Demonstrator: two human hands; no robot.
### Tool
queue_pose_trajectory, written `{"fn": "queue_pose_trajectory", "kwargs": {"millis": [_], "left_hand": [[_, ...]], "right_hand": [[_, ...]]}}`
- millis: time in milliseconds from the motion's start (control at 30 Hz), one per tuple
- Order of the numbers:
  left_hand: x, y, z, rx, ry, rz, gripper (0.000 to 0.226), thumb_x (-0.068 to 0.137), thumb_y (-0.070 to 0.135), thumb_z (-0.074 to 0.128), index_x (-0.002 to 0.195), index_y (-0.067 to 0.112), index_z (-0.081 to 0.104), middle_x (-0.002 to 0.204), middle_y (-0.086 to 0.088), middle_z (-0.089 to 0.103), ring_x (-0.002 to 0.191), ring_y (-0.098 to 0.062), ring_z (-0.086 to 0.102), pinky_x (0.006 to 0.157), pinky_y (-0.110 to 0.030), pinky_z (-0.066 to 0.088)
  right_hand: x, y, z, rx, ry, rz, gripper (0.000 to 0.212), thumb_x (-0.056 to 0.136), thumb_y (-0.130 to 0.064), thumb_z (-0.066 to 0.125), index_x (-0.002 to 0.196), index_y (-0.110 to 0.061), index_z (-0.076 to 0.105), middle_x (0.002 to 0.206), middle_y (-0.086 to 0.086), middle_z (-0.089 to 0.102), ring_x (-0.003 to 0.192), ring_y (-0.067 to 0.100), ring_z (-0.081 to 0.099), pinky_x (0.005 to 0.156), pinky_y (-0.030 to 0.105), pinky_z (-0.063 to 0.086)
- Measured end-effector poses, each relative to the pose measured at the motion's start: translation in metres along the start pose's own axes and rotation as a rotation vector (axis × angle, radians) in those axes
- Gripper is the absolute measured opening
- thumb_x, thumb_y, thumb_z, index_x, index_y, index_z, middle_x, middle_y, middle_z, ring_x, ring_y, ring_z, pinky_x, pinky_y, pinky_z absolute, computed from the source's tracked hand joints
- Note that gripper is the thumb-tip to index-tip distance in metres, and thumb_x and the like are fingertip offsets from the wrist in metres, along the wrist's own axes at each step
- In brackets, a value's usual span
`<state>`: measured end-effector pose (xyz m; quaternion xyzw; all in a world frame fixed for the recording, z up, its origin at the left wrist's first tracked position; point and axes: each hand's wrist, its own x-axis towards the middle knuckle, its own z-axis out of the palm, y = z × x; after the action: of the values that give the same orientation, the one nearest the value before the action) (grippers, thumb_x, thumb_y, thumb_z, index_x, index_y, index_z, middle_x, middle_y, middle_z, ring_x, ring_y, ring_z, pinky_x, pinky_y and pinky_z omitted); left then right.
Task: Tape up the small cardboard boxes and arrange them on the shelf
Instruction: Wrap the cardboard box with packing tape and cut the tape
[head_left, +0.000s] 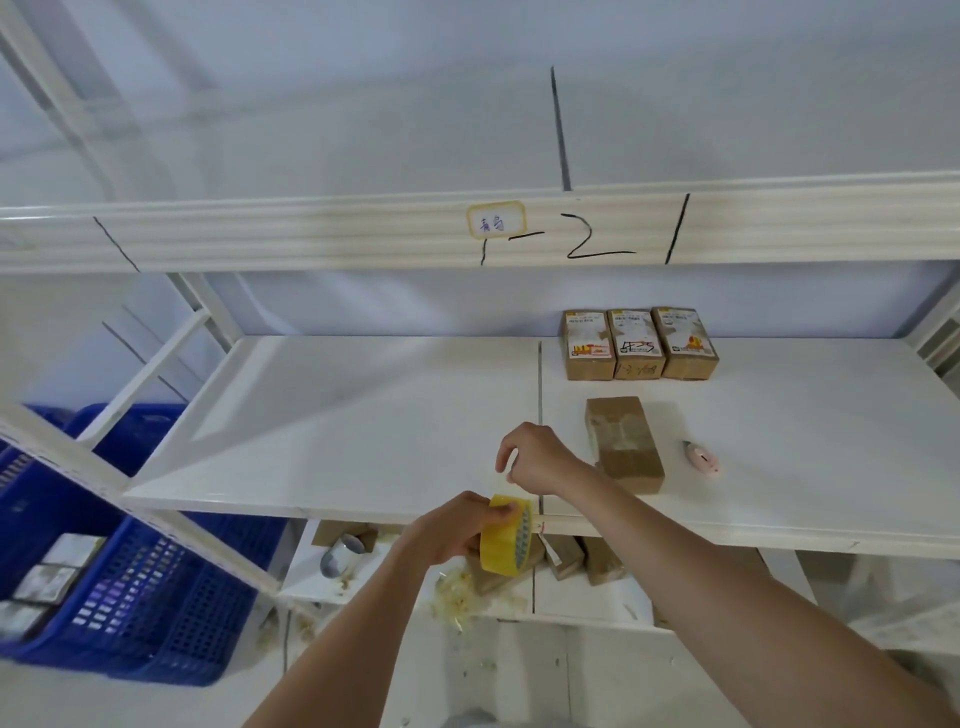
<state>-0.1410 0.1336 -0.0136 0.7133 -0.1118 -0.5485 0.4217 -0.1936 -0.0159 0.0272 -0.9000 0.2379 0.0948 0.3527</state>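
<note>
Across the middle of the view runs a white shelf (363, 415), its upper rail marked in black with "1-2". Below and to the left stand blue plastic crates (156, 597). At the back of the shelf three labelled boxes (639, 343) stand side by side, touching. Nearer, a plain cardboard box (623, 441) lies flat, just beside the right hand (535, 457) and apart from it. That hand pinches a strip of tape drawn up from the yellow tape roll (506, 538), which the left hand (452, 530) grips in front of the shelf edge. A small pink cutter (702, 457) lies right of the plain box.
</note>
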Motion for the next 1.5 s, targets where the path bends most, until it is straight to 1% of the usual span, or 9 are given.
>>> {"fn": "queue_pose_trajectory", "kwargs": {"millis": [100, 233, 433, 767, 933, 1133, 1300, 1400, 1500], "left_hand": [[0.002, -0.009, -0.012, -0.024, -0.018, -0.022, 0.053, 0.096, 0.038, 0.068, 0.132, 0.002, 0.056, 0.121, -0.014, 0.069, 0.099, -0.025, 0.072, 0.080, -0.034, 0.060], [0.010, -0.025, -0.024, 0.043, -0.013, -0.072, 0.054, 0.093, 0.045, 0.069, 0.127, 0.003, 0.061, 0.119, -0.015, 0.071, 0.107, -0.028, 0.071, 0.094, -0.040, 0.058], [0.022, -0.052, -0.033, 0.049, 0.081, -0.099, 0.049, 0.095, 0.045, 0.066, 0.133, 0.016, 0.055, 0.117, -0.007, 0.069, 0.105, -0.025, 0.069, 0.092, -0.041, 0.058], [0.036, -0.073, -0.030, -0.140, 0.118, -0.172, 0.066, 0.095, 0.043, 0.067, 0.145, 0.009, 0.040, 0.132, -0.011, 0.061, 0.116, -0.029, 0.065, 0.102, -0.046, 0.053], [0.043, -0.081, -0.030, -0.159, 0.154, -0.165, 0.069, 0.094, 0.042, 0.068, 0.147, 0.010, 0.039, 0.134, -0.010, 0.060, 0.118, -0.028, 0.062, 0.104, -0.045, 0.051], [0.050, -0.087, -0.031, -0.134, 0.126, -0.177, 0.068, 0.093, 0.043, 0.069, 0.146, 0.010, 0.044, 0.134, -0.010, 0.061, 0.121, -0.029, 0.061, 0.108, -0.043, 0.049], [0.054, -0.087, -0.035, -0.114, 0.110, -0.150, 0.062, 0.091, 0.040, 0.073, 0.141, 0.010, 0.052, 0.129, -0.008, 0.065, 0.119, -0.027, 0.063, 0.107, -0.043, 0.050], [0.055, -0.088, -0.036, -0.059, 0.106, -0.152, 0.062, 0.090, 0.044, 0.072, 0.140, 0.014, 0.053, 0.129, -0.005, 0.065, 0.120, -0.025, 0.061, 0.107, -0.042, 0.049], [0.052, -0.086, -0.040, 0.046, 0.100, -0.135, 0.061, 0.090, 0.051, 0.069, 0.138, 0.016, 0.054, 0.125, -0.003, 0.066, 0.111, -0.021, 0.064, 0.088, -0.030, 0.052]], "right_hand": [[0.003, -0.008, 0.009, -0.002, -0.003, 0.018, 0.027, 0.090, 0.011, 0.059, 0.094, -0.011, 0.073, 0.134, 0.013, 0.057, 0.116, 0.028, 0.063, 0.078, 0.026, 0.047], [0.008, -0.013, 0.028, 0.000, -0.016, 0.051, 0.026, 0.088, 0.010, 0.061, 0.093, -0.012, 0.074, 0.131, 0.013, 0.060, 0.115, 0.027, 0.064, 0.073, 0.023, 0.045], [0.025, -0.022, 0.056, 0.037, 0.011, 0.082, 0.030, 0.089, 0.012, 0.059, 0.098, -0.012, 0.073, 0.139, 0.010, 0.056, 0.121, 0.028, 0.061, 0.072, 0.018, 0.044], [0.044, -0.016, 0.077, -0.057, -0.022, 0.120, 0.053, 0.090, 0.011, 0.060, 0.137, -0.013, 0.054, 0.125, 0.014, 0.059, 0.110, 0.027, 0.062, 0.080, 0.026, 0.046], [0.043, -0.015, 0.083, -0.111, 0.025, 0.118, 0.042, 0.090, 0.013, 0.042, 0.125, -0.004, 0.056, 0.114, 0.018, 0.064, 0.104, 0.032, 0.063, 0.073, 0.034, 0.048], [0.039, -0.016, 0.086, -0.224, 0.048, 0.066, 0.026, 0.090, 0.011, 0.045, 0.113, 0.004, 0.055, 0.108, 0.021, 0.064, 0.101, 0.035, 0.063, 0.081, 0.041, 0.052], [0.040, -0.011, 0.089, -0.262, 0.082, 0.048, 0.020, 0.091, 0.002, 0.057, 0.107, -0.007, 0.047, 0.090, 0.008, 0.054, 0.079, 0.019, 0.059, 0.058, 0.026, 0.036], [0.045, -0.002, 0.090, -0.104, 0.099, 0.127, 0.020, 0.091, -0.002, 0.060, 0.107, -0.009, 0.051, 0.090, 0.007, 0.055, 0.068, 0.010, 0.049, 0.060, 0.027, 0.037], [0.051, 0.002, 0.087, 0.015, 0.154, 0.149, 0.007, 0.094, -0.011, 0.065, 0.093, -0.011, 0.057, 0.083, -0.001, 0.056, 0.074, 0.018, 0.053, 0.066, 0.030, 0.042]]}}
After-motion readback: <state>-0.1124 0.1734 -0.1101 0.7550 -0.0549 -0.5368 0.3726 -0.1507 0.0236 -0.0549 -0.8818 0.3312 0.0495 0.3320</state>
